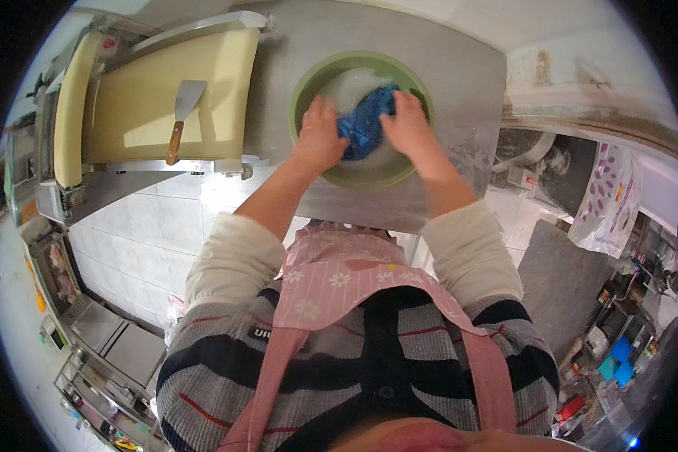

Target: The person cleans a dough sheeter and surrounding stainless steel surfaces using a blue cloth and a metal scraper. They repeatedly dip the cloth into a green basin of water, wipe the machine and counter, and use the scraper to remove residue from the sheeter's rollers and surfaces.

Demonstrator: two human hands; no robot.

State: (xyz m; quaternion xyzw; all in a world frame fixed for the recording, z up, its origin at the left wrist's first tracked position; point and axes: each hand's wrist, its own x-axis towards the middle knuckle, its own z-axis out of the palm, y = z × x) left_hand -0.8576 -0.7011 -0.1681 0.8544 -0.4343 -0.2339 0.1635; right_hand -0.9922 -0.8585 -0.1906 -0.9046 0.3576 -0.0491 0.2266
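A green plastic basin (300,73) stands on a grey metal worktop (457,79) and holds cloudy, foamy water (361,79). Across its middle stretches a wet, bunched blue cloth (367,121). My left hand (321,133) has the cloth's lower-left end, its thumb lying against the fabric. At the upper-right end, my right hand (409,127) grips the same cloth with bent fingers. Slight blur covers both hands, and the fingertips on the far side are partly hidden.
To the left is a dough-sheeter-like machine with a cream belt (226,85); a wooden-handled metal scraper (183,116) lies on it. A machine with a dark opening (565,164) and a hanging plastic bag (604,198) are at right. Cluttered shelves (621,333) stand lower right.
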